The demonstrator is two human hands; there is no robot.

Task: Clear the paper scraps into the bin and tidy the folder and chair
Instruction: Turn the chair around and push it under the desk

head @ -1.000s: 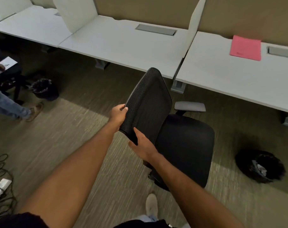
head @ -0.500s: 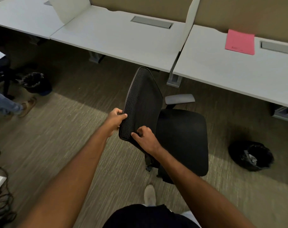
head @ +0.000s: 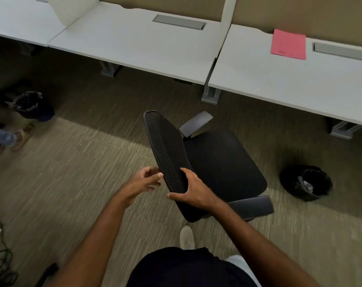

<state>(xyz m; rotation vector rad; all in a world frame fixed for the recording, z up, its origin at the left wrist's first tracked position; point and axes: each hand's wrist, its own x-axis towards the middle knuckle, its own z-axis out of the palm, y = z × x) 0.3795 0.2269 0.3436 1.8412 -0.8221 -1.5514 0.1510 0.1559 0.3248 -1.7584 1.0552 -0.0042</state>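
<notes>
3 white desks (head: pixel 134 44) along top, edge to edge; right-hand desk (head: pixel 289 83) carrying pink folder (head: pixel 288 44) flat near its back edge, just left of a grey cable hatch (head: pixel 341 51); black chair (head: pixel 217 160) on carpet in front of the gap between the 2 nearer desks, mesh backrest (head: pixel 167 154) toward camera, seat toward the desks; lined black bin (head: pixel 305 183) on floor right of chair, apart from it, pale scraps visible inside; second bin (head: pixel 33 105) far left by someone's feet; right hand (head: pixel 193 192) wrapped round lower backrest edge, thumb outside, fingers on mesh; left hand (head: pixel 143 183) half-open, fingers loosely curled, fingertip just at the backrest rim, holding nothing.
</notes>
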